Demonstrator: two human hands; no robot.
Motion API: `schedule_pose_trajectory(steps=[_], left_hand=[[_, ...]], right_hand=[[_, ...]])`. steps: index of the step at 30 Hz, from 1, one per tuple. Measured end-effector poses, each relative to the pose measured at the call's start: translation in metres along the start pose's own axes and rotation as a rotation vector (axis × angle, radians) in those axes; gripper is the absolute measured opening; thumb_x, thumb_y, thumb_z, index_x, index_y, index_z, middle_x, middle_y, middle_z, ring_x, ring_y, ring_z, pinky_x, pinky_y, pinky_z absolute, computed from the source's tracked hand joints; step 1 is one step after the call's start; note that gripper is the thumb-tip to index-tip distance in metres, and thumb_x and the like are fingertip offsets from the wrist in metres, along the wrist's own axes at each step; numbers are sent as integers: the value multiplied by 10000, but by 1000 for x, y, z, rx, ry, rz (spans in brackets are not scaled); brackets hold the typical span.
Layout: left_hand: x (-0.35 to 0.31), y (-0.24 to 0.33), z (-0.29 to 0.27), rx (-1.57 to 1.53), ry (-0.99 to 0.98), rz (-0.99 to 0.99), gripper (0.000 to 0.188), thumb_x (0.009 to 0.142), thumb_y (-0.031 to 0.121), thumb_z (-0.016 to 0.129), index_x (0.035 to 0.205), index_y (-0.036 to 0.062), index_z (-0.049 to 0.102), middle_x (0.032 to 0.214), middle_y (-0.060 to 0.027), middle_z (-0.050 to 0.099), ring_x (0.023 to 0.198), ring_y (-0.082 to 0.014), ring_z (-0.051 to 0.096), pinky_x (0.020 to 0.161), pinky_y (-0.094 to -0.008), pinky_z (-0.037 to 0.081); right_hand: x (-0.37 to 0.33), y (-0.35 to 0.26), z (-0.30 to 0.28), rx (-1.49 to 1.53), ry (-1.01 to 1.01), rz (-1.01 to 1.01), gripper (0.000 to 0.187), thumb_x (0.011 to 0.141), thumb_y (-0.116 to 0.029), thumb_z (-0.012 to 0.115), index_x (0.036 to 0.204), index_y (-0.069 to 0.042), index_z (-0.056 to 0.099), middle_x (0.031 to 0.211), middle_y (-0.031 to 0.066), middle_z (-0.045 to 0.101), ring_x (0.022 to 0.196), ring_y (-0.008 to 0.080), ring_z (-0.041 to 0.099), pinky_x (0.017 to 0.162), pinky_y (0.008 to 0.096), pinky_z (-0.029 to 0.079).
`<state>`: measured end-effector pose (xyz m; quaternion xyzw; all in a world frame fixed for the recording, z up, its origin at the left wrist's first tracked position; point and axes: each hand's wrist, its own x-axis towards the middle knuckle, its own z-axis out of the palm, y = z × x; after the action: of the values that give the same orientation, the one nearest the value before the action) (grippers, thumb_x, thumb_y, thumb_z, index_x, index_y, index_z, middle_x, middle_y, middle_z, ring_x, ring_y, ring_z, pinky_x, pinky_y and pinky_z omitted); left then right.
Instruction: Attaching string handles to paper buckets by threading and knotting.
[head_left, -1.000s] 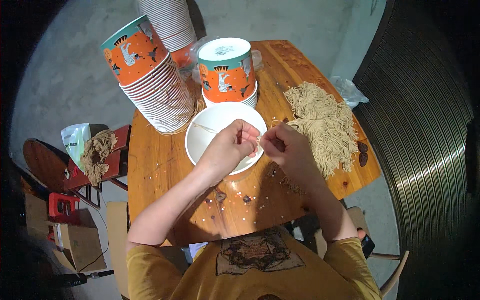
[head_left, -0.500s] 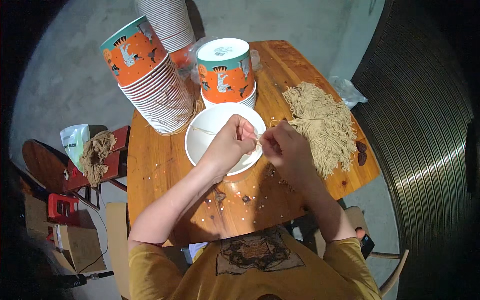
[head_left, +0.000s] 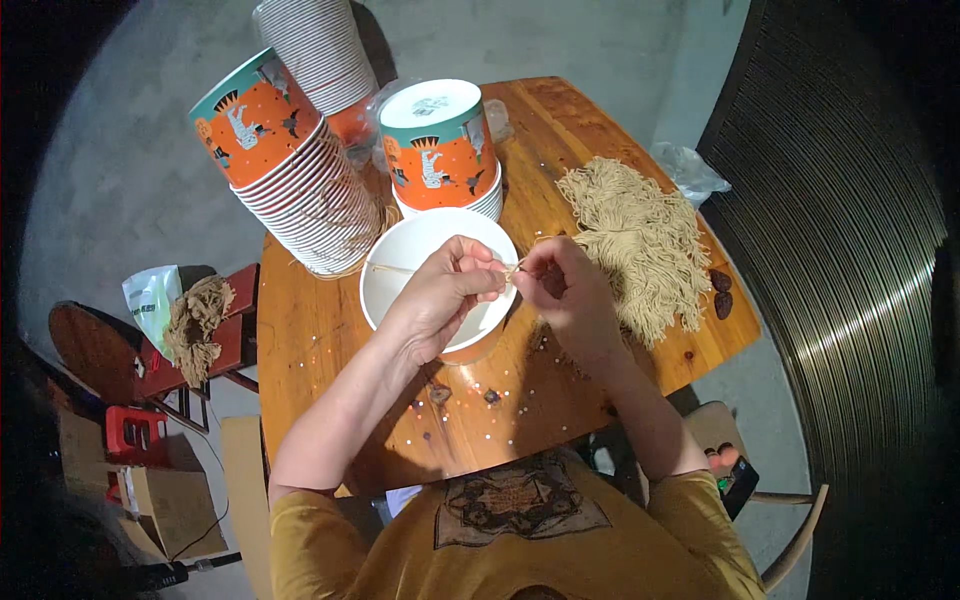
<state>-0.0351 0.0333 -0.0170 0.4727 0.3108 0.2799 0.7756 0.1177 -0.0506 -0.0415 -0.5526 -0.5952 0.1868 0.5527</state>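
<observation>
Over the mouth of an upright paper bucket (head_left: pixel 385 300) with a white inside, my left hand (head_left: pixel 450 290) and my right hand (head_left: pixel 568 298) meet almost fingertip to fingertip. Both pinch a thin beige string (head_left: pixel 393 268), which crosses the bucket to its left rim and shows again between the fingers. The knot or loop there is too small to make out. Right of my right hand lies a large heap of beige strings (head_left: pixel 635 245).
Upside-down stacks of orange-and-teal paper buckets (head_left: pixel 255 125) stand at the table's far left, with a shorter stack (head_left: pixel 435 150) behind the open bucket. Two dark lumps (head_left: pixel 722 292) sit by the right edge. Small white bits dot the wooden table (head_left: pixel 450 435). A bench (head_left: pixel 165 375) stands left.
My fingertips have shifted slightly and the fingers of my right hand have curled differently around the string. The whole view has moved a little.
</observation>
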Motion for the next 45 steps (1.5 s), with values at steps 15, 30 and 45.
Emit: schedule_pose_trajectory(steps=[15,30,45], left_hand=[[-1,-1,0,5,-22,11,226,811,-57,608,960,45,473,881,-72,600,735,-128,571,677,-221,486],[-4,-2,3,215,-9,109,284,780,-21,619,1000,36,448,881,-49,555,776,-116,541,732,-237,452],[-5,-6,11,627,-28,285,245,815,-19,575,1023,50,467,891,11,487,840,-72,482,801,-210,406]], right_hand=[[3,6,-3,-463,76,-459,209,727,-68,683,907,-105,584,792,61,522,723,247,585,590,367,491],[19,4,-6,-601,-63,-530,232,725,-105,672,904,-74,528,820,69,519,741,248,577,613,346,492],[42,-2,-30,439,-571,555,190,849,-249,565,727,-104,544,644,-55,458,555,35,398,493,198,306]])
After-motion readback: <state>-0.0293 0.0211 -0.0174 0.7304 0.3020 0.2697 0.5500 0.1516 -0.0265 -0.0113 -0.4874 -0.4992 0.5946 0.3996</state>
